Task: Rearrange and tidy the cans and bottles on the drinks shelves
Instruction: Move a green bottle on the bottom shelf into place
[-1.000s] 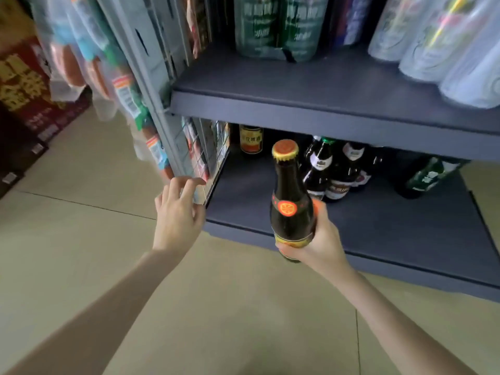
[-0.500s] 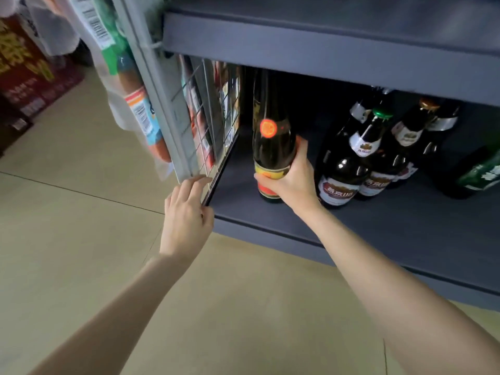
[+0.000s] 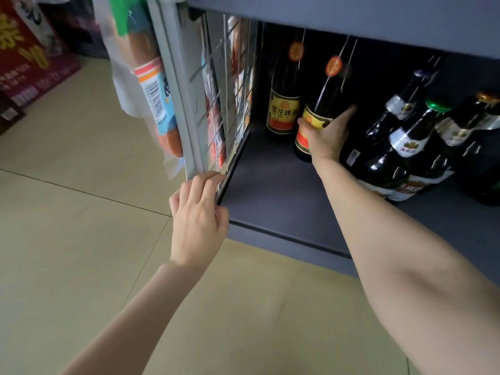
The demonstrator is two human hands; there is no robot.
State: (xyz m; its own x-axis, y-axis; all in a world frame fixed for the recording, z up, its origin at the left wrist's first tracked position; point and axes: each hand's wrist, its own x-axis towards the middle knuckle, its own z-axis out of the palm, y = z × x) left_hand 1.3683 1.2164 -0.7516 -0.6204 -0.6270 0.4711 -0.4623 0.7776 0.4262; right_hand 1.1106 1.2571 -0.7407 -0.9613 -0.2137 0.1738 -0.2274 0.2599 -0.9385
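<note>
Right hand [image 3: 324, 136] fingers wrapped round dark bottle [image 3: 322, 104], standing it deep on bottom shelf [image 3: 270, 185] beside matching bottle [image 3: 284, 96], likely grouping alike | left hand [image 3: 197, 212] fingers curled on shelf frame [image 3: 189, 147], probably bracing.
</note>
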